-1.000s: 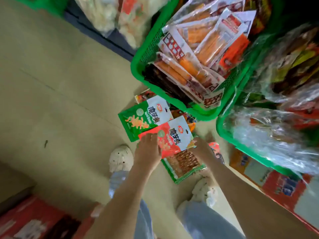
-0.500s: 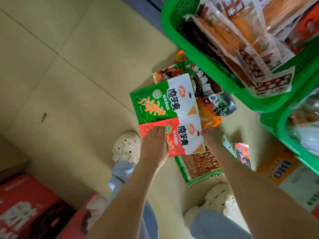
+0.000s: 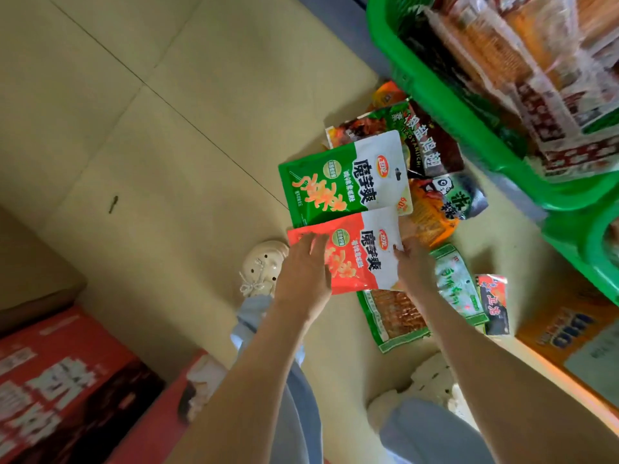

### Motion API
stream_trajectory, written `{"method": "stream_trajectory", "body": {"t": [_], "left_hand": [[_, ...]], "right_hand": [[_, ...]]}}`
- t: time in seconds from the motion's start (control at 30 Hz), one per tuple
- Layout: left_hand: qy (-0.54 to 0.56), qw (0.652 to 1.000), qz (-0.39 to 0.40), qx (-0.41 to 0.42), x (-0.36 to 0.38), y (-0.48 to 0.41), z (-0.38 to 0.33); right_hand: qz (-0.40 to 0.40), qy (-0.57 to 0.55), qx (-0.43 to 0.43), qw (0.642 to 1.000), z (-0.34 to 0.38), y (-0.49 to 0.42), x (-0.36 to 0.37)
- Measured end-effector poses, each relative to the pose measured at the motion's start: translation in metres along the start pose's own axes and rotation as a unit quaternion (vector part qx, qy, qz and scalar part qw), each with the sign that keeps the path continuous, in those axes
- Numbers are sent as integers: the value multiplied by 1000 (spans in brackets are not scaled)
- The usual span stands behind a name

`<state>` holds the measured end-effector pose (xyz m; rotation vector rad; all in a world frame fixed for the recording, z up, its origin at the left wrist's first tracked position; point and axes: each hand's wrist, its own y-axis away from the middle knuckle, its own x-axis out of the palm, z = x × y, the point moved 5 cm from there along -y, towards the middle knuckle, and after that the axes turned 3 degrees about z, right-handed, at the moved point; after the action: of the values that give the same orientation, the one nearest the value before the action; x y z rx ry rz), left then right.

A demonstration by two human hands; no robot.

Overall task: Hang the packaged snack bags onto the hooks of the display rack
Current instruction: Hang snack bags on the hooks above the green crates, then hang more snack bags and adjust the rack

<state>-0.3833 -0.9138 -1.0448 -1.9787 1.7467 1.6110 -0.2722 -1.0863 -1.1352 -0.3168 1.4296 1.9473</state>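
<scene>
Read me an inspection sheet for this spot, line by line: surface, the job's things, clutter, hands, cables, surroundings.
Surface: beige tiled floor.
Job's things: red snack bag held between both hands, its top edge overlapping the green snack bag; no display rack in view.
Clutter: loose packets spread on the floor beside the two bags.
Hands: left hand holds the red snack bag's left edge, fingers on top; right hand holds its right edge.
Cables: nothing seen.
Surroundings: green baskets filled with packets at right; red carton lower left; the person's cream shoe.
</scene>
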Motion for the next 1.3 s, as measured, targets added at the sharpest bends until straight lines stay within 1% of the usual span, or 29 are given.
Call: {"method": "stream_trajectory", "body": {"t": [0.07,0.1,0.17,0.2,0.27,0.33,0.4,0.47,0.53,0.57,0.63,0.67,0.7,0.73,0.83,0.87,0.93,1.03,1.1,1.2,1.3], "left_hand": [[-31,999,-27,31,-12,11,-10],[-58,996,-49,51,-22,17,-19],[-111,986,-88,83,-57,30,-42],[-135,981,-107,94,-81,38,-55],[-171,970,-136,110,-135,58,-77],[-172,966,-154,116,-197,78,-94],[-160,970,-133,128,-264,97,-110],[-171,969,-106,146,-325,112,-124],[-198,965,-43,165,-374,128,-127],[-209,960,-38,184,-402,135,-129],[-206,956,-55,202,-476,147,-139],[-204,952,-77,215,-514,151,-144],[-216,940,-125,232,-551,155,-149],[-231,933,-153,231,-589,163,-154],[-266,906,-224,242,-680,185,-156],[-267,903,-240,234,-705,190,-155],[-253,907,-266,208,-752,194,-149],[-179,913,-303,205,-817,188,-138],[-130,923,-314,180,-851,175,-121],[-113,918,-344,162,-901,147,-93],[-124,917,-345,157,-954,98,-65]], "right_hand": [[28,29,-105,994,49,43,-8],[46,53,-156,985,75,66,-13],[79,129,-231,961,127,108,-26],[97,187,-243,947,154,130,-36],[111,265,-254,923,203,170,-64],[109,284,-285,909,254,213,-99],[99,277,-317,902,308,260,-138],[94,273,-315,904,356,302,-173],[63,302,-305,901,405,341,-202],[45,312,-309,897,431,361,-215],[9,315,-330,890,485,400,-240],[3,292,-334,896,511,417,-251],[1,269,-338,902,536,434,-261],[-11,263,-352,898,562,446,-271],[-81,280,-394,871,633,467,-295],[-90,270,-406,868,655,473,-300],[-98,242,-437,861,701,487,-311],[-121,240,-498,824,772,498,-318],[-130,244,-515,811,813,498,-316],[-138,236,-531,802,879,480,-308],[-146,242,-539,793,951,443,-297]]}}
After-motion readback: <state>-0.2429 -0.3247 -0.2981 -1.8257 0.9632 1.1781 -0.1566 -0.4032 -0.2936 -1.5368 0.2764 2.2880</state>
